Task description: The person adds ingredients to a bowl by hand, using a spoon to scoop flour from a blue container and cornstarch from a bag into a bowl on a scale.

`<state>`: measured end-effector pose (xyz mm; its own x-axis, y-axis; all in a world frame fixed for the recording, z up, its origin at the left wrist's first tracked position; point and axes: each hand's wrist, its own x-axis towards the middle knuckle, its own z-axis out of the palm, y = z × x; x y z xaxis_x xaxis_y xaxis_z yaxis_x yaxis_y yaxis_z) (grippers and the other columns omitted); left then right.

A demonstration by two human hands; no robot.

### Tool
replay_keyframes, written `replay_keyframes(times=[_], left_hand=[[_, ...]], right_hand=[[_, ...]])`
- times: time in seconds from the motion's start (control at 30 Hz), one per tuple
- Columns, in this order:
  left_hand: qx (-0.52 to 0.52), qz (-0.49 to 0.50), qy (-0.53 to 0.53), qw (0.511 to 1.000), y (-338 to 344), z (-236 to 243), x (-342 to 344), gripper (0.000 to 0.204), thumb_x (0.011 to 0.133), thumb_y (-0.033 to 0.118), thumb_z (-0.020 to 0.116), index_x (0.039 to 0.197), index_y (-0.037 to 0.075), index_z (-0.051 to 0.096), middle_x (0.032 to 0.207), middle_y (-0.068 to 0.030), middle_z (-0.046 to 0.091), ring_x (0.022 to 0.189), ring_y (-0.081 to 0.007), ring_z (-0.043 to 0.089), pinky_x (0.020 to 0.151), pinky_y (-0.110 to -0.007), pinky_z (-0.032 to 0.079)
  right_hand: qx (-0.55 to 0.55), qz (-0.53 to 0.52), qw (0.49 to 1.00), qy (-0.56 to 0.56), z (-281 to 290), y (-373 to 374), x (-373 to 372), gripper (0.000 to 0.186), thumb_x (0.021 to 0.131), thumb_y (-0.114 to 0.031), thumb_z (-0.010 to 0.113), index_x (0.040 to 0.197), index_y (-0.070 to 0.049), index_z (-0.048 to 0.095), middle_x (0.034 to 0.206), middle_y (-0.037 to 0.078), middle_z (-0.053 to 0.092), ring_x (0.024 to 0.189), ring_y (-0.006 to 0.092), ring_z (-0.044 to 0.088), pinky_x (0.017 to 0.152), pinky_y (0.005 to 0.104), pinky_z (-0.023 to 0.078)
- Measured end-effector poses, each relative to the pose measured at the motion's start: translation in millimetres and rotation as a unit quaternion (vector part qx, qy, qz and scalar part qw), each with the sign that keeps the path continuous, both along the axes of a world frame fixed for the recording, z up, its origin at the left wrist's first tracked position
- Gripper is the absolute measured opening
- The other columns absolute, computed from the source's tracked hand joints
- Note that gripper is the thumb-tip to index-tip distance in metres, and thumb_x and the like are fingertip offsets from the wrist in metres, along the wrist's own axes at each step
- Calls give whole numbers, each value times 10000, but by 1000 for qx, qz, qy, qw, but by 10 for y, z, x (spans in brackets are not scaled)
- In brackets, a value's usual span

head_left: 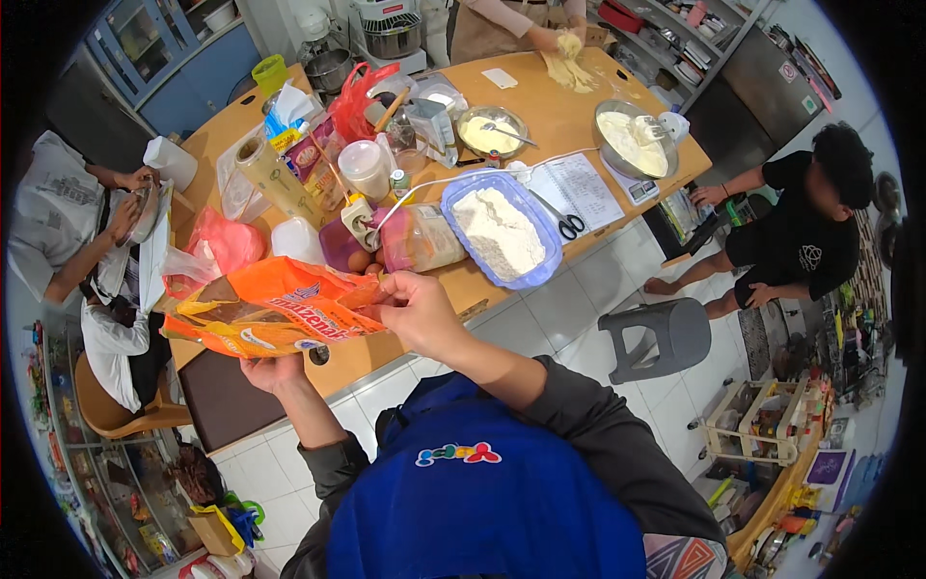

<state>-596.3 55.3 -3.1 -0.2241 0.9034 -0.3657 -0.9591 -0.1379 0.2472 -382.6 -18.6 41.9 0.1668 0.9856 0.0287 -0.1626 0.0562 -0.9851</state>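
A crowded wooden counter (540, 111) here, and over its near edge, the orange packet (280, 314): thin crinkly plastic, likely light, floppy, a bit slippery, best cradled below and pinched at the rim. The right hand (417, 311) angles leftward, fingers clamped on its edge; the left hand (273, 372) sits palm-up beneath, its finger closure hidden.

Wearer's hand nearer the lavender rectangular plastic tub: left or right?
Right. The right hand, gripping the orange plastic bag, is below-left of the tub in view; the left hand, under the bag, farther left.
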Motion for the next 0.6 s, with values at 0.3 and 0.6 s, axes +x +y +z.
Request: replay_keyframes(times=[0.3, 0.6], left_hand=[[-16, 9, 5, 1000, -25, 7, 6, 491, 778, 291, 393, 1201, 42, 392, 1253, -152, 385, 1167, -298, 365, 977, -487, 262], [-20, -3, 29, 999, -87, 12, -16, 499, 778, 295, 395, 1210, 46, 388, 1263, -150, 378, 1177, -304, 352, 985, -492, 246]], right_hand=[[1, 5, 1000, 20, -7, -39, 19, 96, 736, 23, 603, 814, 6, 549, 655, 17, 558, 563, 57, 497, 491, 204, 395], [-19, -4, 1000, 15, -25, -96, 16, 122, 663, 56, 562, 785, 44, 566, 720, 48, 552, 608, 95, 552, 545, 229, 442]])
